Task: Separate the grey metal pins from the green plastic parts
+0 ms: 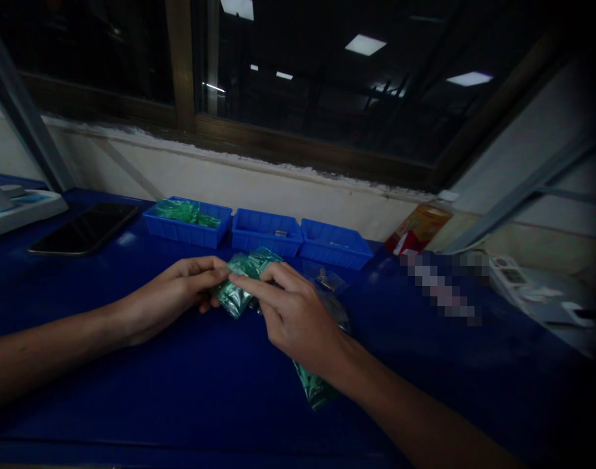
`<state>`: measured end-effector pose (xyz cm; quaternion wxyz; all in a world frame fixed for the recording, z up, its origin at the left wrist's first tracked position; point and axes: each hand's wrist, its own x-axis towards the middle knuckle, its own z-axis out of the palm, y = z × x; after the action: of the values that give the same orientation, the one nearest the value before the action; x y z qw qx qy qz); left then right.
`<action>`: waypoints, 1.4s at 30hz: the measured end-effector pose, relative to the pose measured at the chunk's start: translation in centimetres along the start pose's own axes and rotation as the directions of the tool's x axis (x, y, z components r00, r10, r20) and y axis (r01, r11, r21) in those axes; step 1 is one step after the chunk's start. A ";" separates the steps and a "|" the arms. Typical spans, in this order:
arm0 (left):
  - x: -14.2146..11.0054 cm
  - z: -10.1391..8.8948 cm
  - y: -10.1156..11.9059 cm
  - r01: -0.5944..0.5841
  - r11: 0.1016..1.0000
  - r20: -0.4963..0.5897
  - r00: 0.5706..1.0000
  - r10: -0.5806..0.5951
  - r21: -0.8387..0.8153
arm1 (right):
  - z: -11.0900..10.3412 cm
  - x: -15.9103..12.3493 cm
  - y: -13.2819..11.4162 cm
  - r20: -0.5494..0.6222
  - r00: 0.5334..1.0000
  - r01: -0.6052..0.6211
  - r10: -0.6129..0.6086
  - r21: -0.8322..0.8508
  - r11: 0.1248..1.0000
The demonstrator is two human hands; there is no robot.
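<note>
Between my two hands is a small green plastic bag [235, 298], crinkled and shiny. My left hand [180, 290] pinches its left edge between thumb and fingers. From the other side my right hand [298, 312] reaches over, its index fingertip at the bag's upper left and its other fingers curled by more green plastic [263, 257]. What those curled fingers grip is hidden. Under my right wrist lies another green bag [314, 387], partly covered. Just beyond my right hand sits a clear bag [327, 280] with small metal pieces.
Three blue bins line the wall: the left bin [187, 231] holds green bags, the middle bin [266, 241] a small metal piece, beside the right bin [334, 251]. A phone [85, 228] lies left. A yellow-red package [419, 228] and a white device [512, 273] stand right.
</note>
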<state>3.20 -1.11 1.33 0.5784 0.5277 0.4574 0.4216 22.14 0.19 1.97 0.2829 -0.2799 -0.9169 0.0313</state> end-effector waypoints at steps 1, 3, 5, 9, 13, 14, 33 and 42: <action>0.0 0.0 0.1 -0.015 0.999 -0.011 1.000 0.015 0.036 | 0.0 0.0 -0.1 0.000 1.000 -0.016 0.016 0.024 1.000; 0.0 -0.1 0.3 -0.083 0.986 -0.038 0.995 0.089 0.144 | 0.0 0.0 -0.3 -0.005 0.997 -0.072 0.073 0.078 0.994; -0.1 -0.4 0.5 -0.194 0.935 -0.076 0.971 0.225 0.298 | 0.0 0.1 -0.5 -0.023 0.989 -0.142 0.147 0.138 0.980; -0.5 -0.8 0.4 -0.424 0.655 -0.017 0.832 0.555 0.626 | -0.1 0.3 -1.0 -0.065 0.957 -0.249 0.282 0.309 0.918; -0.9 -0.8 0.2 -0.589 0.318 0.242 0.680 0.693 0.743 | -0.4 0.8 -1.1 -0.021 0.905 -0.363 0.426 0.486 0.795; -0.9 -0.8 0.1 -0.601 0.284 0.275 0.669 0.691 0.747 | -0.4 0.9 -1.1 -0.003 0.893 -0.385 0.449 0.511 0.768; -0.2 -0.2 0.4 0.126 0.975 0.178 0.980 -0.093 -0.185 | -0.4 0.1 -0.8 -0.161 0.987 -0.002 -0.003 -0.028 1.000; -0.1 -0.6 -0.3 -0.366 0.855 0.000 0.919 0.394 0.368 | -0.3 0.6 -0.9 -0.049 0.961 -0.239 0.272 0.351 0.905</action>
<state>2.62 -1.09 0.98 0.3591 0.6883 0.4351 0.4560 21.44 -0.28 2.68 0.3645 -0.3456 -0.8381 0.2131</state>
